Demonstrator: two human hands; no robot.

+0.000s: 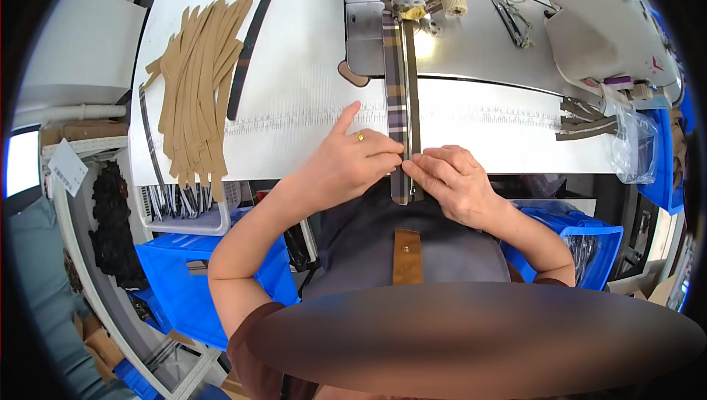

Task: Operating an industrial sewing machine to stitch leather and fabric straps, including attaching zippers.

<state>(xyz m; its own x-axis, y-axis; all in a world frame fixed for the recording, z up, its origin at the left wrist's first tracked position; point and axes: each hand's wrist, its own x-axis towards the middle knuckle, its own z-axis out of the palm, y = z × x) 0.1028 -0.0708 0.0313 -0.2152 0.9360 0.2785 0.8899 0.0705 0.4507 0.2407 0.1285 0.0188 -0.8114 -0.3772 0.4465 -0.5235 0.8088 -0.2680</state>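
Observation:
A plaid fabric strip (396, 98) and a dark zipper (413, 98) lie side by side, running from under the sewing machine's presser foot (409, 11) toward me over the table's front edge. My left hand (352, 161), a ring on one finger, pinches the plaid strip where it meets the zipper. One finger of that hand points away, off the strip. My right hand (455, 183) is closed on the zipper tape just beside it, fingertips almost touching the left ones. The zipper pull (412, 188) seems to hang below the fingers. What lies directly under the fingertips is hidden.
On the left of the white table (302, 47) lie a pile of tan strips (199, 83) and a dark strip (254, 47). More zippers (587, 122) rest at the right by a plastic bag (635, 142). Blue bins (213, 282) and a white basket (195, 220) stand below the edge.

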